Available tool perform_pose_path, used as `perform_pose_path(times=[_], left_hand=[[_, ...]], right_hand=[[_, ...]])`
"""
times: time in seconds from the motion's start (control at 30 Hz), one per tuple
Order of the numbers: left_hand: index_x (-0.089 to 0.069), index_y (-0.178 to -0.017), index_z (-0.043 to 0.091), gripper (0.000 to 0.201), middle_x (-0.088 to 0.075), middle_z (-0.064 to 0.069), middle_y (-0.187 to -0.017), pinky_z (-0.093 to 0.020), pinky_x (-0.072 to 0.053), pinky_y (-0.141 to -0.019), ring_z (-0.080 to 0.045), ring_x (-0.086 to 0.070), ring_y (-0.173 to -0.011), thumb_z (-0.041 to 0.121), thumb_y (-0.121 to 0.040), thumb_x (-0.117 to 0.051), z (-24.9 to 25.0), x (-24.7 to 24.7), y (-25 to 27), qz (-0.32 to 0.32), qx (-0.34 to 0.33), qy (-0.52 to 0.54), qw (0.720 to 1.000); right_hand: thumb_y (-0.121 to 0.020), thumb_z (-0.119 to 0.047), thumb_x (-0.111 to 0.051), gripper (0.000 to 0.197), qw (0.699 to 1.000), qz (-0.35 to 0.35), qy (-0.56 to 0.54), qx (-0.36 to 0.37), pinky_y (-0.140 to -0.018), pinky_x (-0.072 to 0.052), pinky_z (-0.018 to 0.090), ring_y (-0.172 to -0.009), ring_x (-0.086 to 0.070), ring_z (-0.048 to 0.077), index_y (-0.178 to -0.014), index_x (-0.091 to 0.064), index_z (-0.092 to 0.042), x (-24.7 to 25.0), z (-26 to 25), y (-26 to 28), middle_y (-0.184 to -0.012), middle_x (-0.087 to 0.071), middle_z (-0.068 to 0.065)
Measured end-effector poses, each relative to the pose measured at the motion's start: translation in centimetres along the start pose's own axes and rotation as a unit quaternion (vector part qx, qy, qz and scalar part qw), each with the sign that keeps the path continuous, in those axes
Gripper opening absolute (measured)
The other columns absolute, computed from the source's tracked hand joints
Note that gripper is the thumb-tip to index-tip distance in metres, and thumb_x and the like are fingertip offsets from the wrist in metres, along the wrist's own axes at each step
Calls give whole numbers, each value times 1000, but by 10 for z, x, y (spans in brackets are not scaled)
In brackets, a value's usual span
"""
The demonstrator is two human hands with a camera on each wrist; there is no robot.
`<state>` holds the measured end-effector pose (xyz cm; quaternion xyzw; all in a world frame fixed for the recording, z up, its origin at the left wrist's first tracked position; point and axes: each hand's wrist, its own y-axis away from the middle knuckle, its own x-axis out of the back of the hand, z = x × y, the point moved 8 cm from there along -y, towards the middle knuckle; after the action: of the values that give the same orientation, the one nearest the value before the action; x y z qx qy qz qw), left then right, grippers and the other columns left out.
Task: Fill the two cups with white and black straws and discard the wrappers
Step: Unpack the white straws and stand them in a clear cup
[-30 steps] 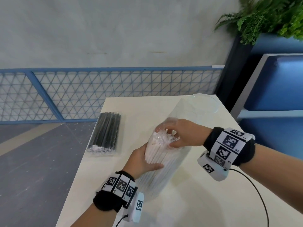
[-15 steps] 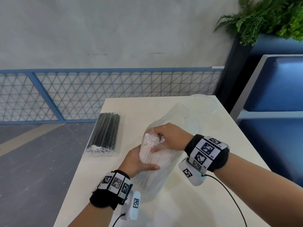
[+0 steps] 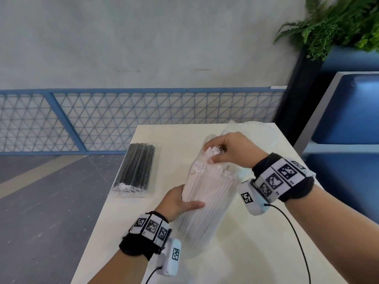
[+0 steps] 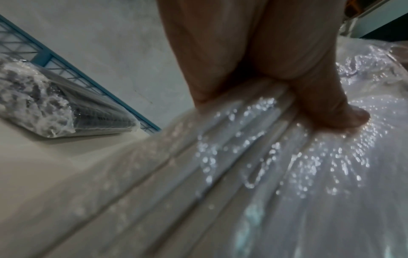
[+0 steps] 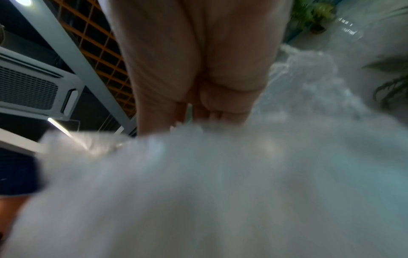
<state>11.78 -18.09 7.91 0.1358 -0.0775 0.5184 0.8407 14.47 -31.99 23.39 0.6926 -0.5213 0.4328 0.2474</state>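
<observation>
On the table (image 3: 256, 253) your left hand (image 3: 176, 201) wraps the middle of the white straw pack (image 3: 205, 201), tilted upright beside the flat black straw pack (image 3: 136, 168). It's light, slippery film over stiff straws. Your right hand (image 3: 231, 150) seems to pinch the straw tips; grasp them low, firmly.

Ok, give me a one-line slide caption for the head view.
Left hand grips the bag of white straws while right hand grasps their tops; packet of black straws lies unopened on the table.
</observation>
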Motion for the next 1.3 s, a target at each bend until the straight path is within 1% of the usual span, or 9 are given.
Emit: perform_pose_path(times=[0.13,0.3,0.5,0.63,0.7,0.8,0.97,1.2,1.3], left_hand=[[-61,-107,16,42,-69,1,-103,-11,-52,-74,-7,-65,-97,21,-69,-79,-7,1,-2,13,5,11,1000],[-61,-98,25,45,-70,5,-98,-14,-52,-70,-11,-66,-94,40,-60,-82,-17,12,3,85,3,32,996],[-57,-111,20,45,-68,5,-103,-16,-53,-72,-9,-65,-96,20,-71,-77,-10,16,11,94,-8,67,993],[-49,-113,35,56,-64,12,-109,-17,-52,-81,-3,-60,-102,19,-69,-78,10,16,11,72,-35,70,994],[-49,-111,41,53,-64,14,-110,-21,-51,-86,-1,-61,-103,21,-69,-76,21,17,9,72,-50,91,992],[-52,-107,42,43,-65,19,-105,-12,-50,-81,9,-61,-97,28,-73,-74,37,20,5,78,-69,103,989],[-53,-112,32,35,-64,16,-100,-5,-47,-70,15,-61,-84,18,-82,-65,37,24,3,117,-70,110,985],[-54,-117,17,33,-63,15,-98,-1,-44,-65,19,-60,-78,18,-85,-61,37,25,2,139,-68,110,982],[-54,-117,19,33,-64,15,-99,-2,-45,-67,17,-61,-81,19,-84,-61,36,25,2,147,-67,112,980]], right_hand=[[-72,-23,-77,24,997,59,-57,-6,-63,-37,1,-64,-53,-11,-92,-68,-31,25,6,4,-83,-59,-22],[-74,-20,-76,44,952,240,-176,-63,-73,-48,9,-89,-54,8,-110,-52,-17,-4,21,29,-110,-50,-1],[-80,-31,-69,52,938,160,-261,-162,-89,-50,31,-98,-59,16,-123,-45,-12,-56,20,26,-108,-60,-1],[-76,-36,-72,47,929,140,-294,-179,-90,-51,42,-98,-62,20,-114,-56,-14,-60,23,18,-107,-66,3],[-76,-33,-73,42,922,126,-326,-166,-91,-51,39,-99,-63,18,-112,-60,-16,-64,19,18,-106,-68,2],[-77,-26,-73,41,909,131,-367,-145,-89,-52,32,-101,-64,15,-115,-60,-16,-67,12,17,-108,-68,1],[-83,-21,-67,33,875,189,-423,-141,-85,-52,27,-100,-63,15,-114,-56,-17,-65,17,14,-106,-66,-2],[-88,-12,-59,42,796,230,-553,-90,-80,-55,25,-103,-63,19,-127,-47,-4,-39,17,-3,-115,-63,10],[-77,-15,-73,49,828,213,-502,-125,-86,-55,34,-104,-63,22,-121,-52,-8,-47,19,-2,-114,-65,9]])
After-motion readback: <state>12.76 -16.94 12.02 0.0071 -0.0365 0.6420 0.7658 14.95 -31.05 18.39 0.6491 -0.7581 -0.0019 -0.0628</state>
